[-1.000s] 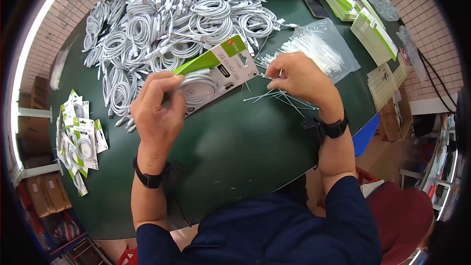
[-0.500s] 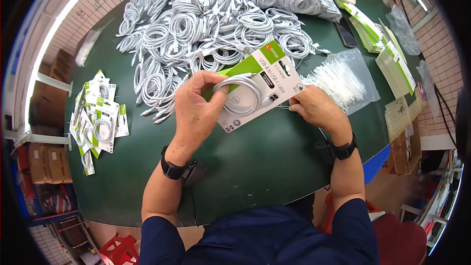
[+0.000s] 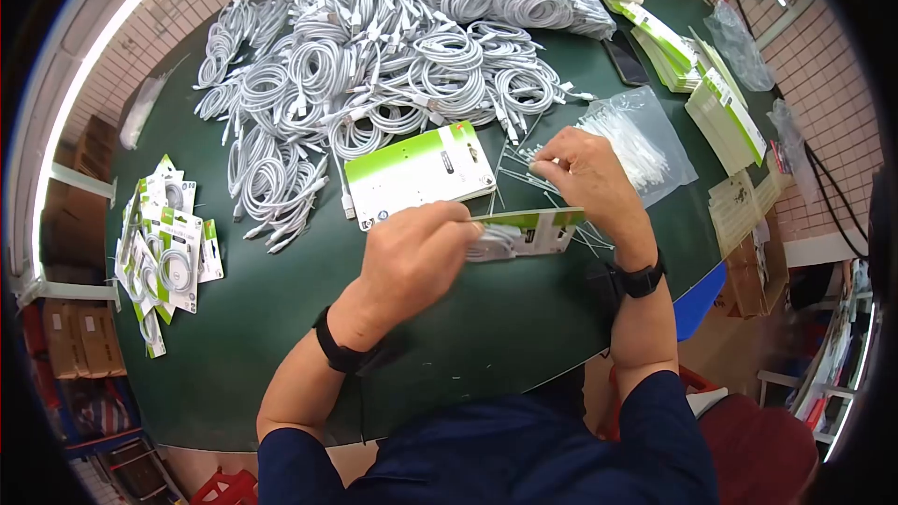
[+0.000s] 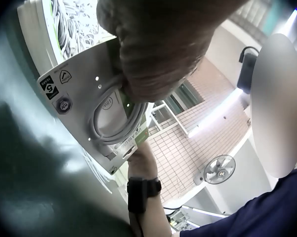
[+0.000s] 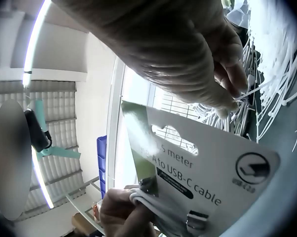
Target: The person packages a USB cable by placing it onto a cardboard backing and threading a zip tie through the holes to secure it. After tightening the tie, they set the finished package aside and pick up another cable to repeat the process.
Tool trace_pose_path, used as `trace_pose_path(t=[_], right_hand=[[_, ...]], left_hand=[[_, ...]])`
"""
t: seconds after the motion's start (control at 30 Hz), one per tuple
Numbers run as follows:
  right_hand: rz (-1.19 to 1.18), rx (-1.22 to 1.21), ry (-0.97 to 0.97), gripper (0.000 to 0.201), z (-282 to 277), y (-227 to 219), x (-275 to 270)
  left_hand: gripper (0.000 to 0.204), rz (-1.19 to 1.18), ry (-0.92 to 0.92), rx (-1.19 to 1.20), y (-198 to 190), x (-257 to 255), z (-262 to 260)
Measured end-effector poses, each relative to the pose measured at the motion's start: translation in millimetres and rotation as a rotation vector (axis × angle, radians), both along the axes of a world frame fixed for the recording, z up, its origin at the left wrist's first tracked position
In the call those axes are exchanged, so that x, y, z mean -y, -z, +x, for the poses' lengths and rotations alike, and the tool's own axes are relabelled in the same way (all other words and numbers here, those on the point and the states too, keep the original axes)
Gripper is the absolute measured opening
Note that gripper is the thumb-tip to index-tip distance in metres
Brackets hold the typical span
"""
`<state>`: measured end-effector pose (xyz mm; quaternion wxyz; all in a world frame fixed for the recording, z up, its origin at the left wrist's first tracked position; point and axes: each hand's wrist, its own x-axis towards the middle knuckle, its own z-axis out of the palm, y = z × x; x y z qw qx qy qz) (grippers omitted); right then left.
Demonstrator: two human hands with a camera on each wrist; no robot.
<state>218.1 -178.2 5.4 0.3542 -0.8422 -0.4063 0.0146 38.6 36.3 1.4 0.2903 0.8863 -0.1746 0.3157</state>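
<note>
In the head view my left hand [image 3: 416,257] grips the left end of a green-and-white package card [image 3: 550,234], tilted nearly edge-on above the table. A coiled white USB cable [image 4: 119,133] lies against its printed face, and small punched holes show in the card. My right hand [image 3: 587,176] is beyond the card's right end, over loose white cable ties [image 3: 524,178]. In the right wrist view its thumb and finger pinch a thin white cable tie [image 5: 260,87]. A stack of flat green-and-white cards [image 3: 412,173] lies just past my left hand.
Many coiled white cables [image 3: 318,65] are heaped at the back. A plastic bag of cable ties [image 3: 669,131] lies right of my right hand. Carded cables [image 3: 164,262] are piled at the left; card stacks [image 3: 725,122] and a phone [image 3: 625,58] are at the right.
The held card has turned from facing up to nearly edge-on, uncovering the card stack behind it. My right hand has left the card's right edge and is among the loose ties.
</note>
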Motion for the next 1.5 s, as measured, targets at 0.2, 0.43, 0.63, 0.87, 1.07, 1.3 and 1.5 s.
trace_pose_path(t=[0.2, 0.43, 0.63, 0.87, 1.07, 1.3, 1.5], right_hand=[[0.369, -0.284, 0.139, 0.011, -4, -6, -2], [0.427, -0.801, 0.057, 0.011, -8, 0, -11], [0.324, -0.976, -0.022, 0.018, -18, 7, -20], [0.281, -1.06, -0.046, 0.021, -21, 11, -23], [0.241, -1.101, -0.031, 0.018, -24, 13, -27], [0.221, -1.109, -0.031, 0.021, -24, 20, -27], [0.325, -1.106, -0.081, 0.021, -25, 19, -28]], left_hand=[[0.03, 0.094, 0.123, -0.015, 8, 16, -4], [0.023, 0.144, 0.152, 0.008, 9, 19, -4], [0.017, 0.176, 0.138, 0.032, 7, 18, -6], [0.017, 0.183, 0.113, 0.061, 6, 13, -4], [0.017, 0.153, 0.102, 0.034, 11, 12, -4], [0.017, 0.135, 0.113, 0.054, 10, 14, -3], [0.018, 0.135, 0.122, 0.052, 10, 12, 0]])
